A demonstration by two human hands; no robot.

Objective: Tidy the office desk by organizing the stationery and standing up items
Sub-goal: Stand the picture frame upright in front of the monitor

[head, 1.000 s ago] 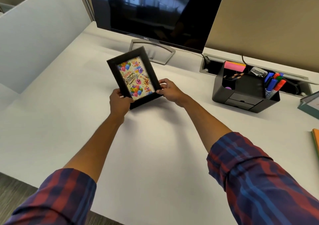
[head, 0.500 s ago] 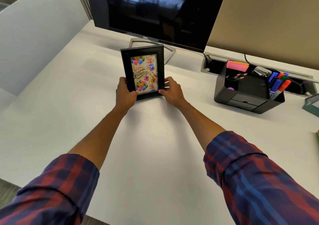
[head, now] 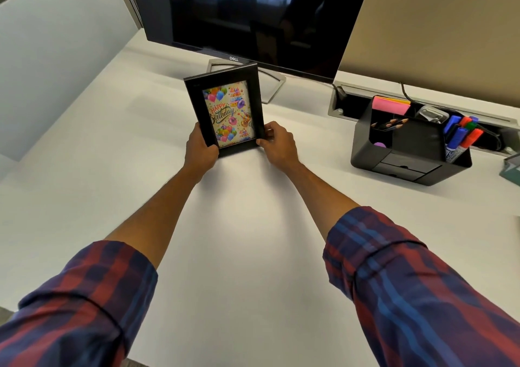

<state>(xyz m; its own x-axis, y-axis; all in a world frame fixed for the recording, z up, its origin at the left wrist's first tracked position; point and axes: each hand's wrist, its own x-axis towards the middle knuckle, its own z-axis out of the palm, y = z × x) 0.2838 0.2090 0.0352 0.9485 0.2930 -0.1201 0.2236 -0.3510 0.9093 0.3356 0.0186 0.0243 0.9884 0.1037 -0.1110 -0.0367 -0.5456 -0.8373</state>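
**Two hands steady the birthday frame upright on the desk**

Both hands hold the black picture frame (head: 228, 110), which stands in portrait with its bottom edge at or just above the white desk (head: 239, 240), in front of the monitor stand (head: 274, 85). The left hand (head: 201, 153) wraps its fingers round the lower left corner; the right hand (head: 277, 144) pinches the lower right corner, thumb on the front rim. The frame leans slightly, its top tipped to the left, and whether a rear prop is out cannot be seen from here.

Judging by the layout, the standing-up part of the task is in hand but not finished: the frame has yet to be released and shown to stay up alone.

Well apart to the right, the black desk organizer (head: 408, 153) already holds pencils (head: 391, 123), pink sticky notes (head: 389, 106) and coloured markers (head: 461, 136) upright in its compartments, so the stationery there looks sorted. At the far right edge a teal-edged object (head: 510, 169) is only partly visible and may need attention.
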